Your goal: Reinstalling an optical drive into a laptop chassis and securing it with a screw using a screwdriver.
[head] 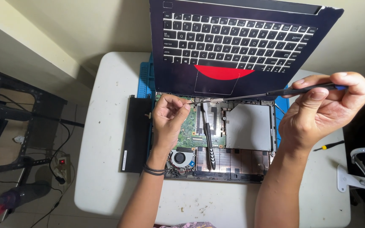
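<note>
White worn tabletop [106,169] carries an opened laptop base with green circuit board [250,126]; left hand [170,116] pinches a small connector near the hinge, right hand [322,107] grips a long thin black tool [275,92] whose tip reaches leftward beside it, lifted dark keyboard panel [241,46] above both

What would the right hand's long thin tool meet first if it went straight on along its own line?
The right hand holds a slim black-handled tool pointing leftward; its tip would probably meet the left hand's fingertips near the hinge edge, though depth is unclear.
</note>
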